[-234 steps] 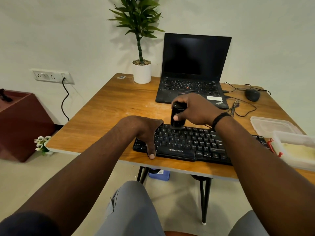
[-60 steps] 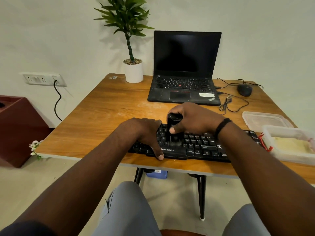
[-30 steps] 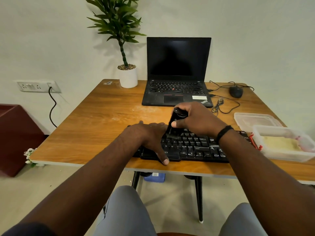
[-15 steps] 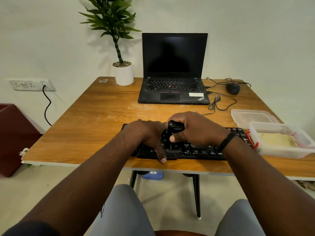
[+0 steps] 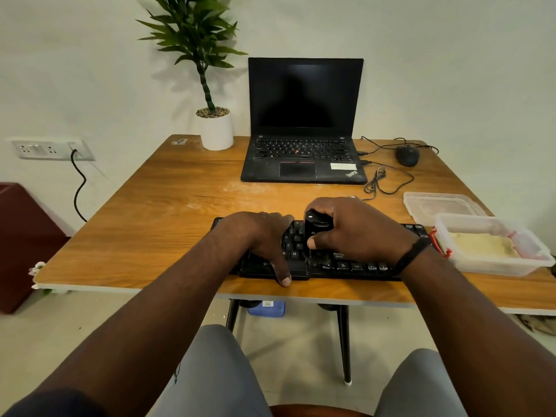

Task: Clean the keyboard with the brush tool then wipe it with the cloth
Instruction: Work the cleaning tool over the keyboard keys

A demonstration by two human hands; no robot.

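Brush tool (image 5: pixel 316 228) in right hand (image 5: pixel 358 230)'s grip — seemingly touching keyboard (image 5: pixel 355 266).

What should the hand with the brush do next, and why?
Probably drag the brush tool rightward along the bottom key row. The right hand holds it upright, bristles down mid-keyboard, the left hand steadying the left end; the keys to its right lie open.

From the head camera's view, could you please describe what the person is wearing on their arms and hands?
Both forearms are bare. The right hand has a thin black band at the wrist; the left hand has nothing at its wrist. No gloves or rings show. A dark sleeve edge appears at the left upper arm.
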